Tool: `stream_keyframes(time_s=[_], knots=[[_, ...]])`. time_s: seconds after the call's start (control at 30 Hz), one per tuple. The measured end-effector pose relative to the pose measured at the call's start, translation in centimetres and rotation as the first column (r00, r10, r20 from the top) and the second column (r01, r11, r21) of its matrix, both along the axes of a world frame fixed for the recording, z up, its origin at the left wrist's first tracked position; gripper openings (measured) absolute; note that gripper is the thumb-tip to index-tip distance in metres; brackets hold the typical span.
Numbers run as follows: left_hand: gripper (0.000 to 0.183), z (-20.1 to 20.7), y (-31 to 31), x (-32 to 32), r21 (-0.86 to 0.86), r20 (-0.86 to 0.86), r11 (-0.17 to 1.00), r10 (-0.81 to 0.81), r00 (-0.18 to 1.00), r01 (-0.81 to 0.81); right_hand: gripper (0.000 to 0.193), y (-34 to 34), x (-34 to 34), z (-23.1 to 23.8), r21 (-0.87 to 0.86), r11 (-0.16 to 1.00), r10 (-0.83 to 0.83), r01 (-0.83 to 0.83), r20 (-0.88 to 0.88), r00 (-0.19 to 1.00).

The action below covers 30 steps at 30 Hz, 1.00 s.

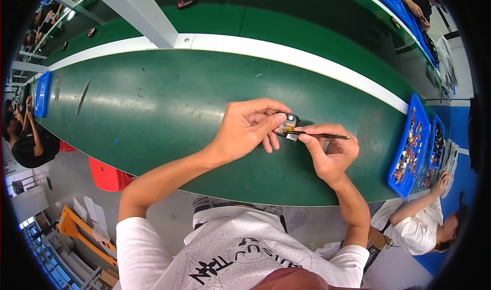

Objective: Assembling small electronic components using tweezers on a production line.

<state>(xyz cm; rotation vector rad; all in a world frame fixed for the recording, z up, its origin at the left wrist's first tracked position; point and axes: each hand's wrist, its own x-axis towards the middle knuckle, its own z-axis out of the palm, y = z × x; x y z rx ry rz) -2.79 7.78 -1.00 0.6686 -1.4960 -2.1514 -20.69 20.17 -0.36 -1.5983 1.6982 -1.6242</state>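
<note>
Over the green worktable, my left hand (240,129) grips a small electronic device with a black rim (293,120) between thumb and fingers. Its inner side faces up and shows a yellow part and a small pale round piece. A whitish tab sticks out at its lower edge. My right hand (333,154) pinches a slim dark pair of tweezers (327,135) like a pen. The tips reach into the lower part of the device, and the exact contact point is too small to make out.
Blue trays (404,187) of small parts stand at the table's right end, near a person in white (417,228). A white rail (286,59) borders the far edge. A thin metal tool (82,96) and another blue tray (42,93) lie left. A conveyor belt (215,21) runs beyond.
</note>
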Motion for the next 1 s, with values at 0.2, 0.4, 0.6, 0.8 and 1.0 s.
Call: stream_keyframes(time_s=[0.2,0.4,0.6,0.8,1.0], knots=[[0.023,0.0,-0.1,0.0,-0.010,0.018,0.998,0.062,0.998,-0.062,0.016,-0.2,0.1,0.1,-0.003,0.999,-0.038,0.038,0.045,0.998],[0.022,0.0,0.3,0.0,0.009,0.018,0.997,0.082,0.996,-0.083,0.019,-0.1,0.2,-0.3,-0.060,0.998,0.009,-0.014,-0.079,0.997],[0.023,-0.2,0.4,0.0,0.017,0.022,0.997,0.076,0.997,-0.076,0.018,-0.2,0.2,-0.1,-0.066,0.997,0.031,-0.040,-0.143,0.989],[0.024,0.3,-0.1,-0.1,0.049,0.048,0.998,0.046,0.998,-0.048,0.017,-0.3,0.5,0.8,-0.075,0.996,0.035,-0.052,-0.213,0.976],[0.027,0.5,-0.3,0.1,0.011,0.033,1.000,-0.010,0.999,0.010,0.023,-0.3,0.7,0.2,-0.172,0.981,0.026,-0.088,-0.337,0.941]])
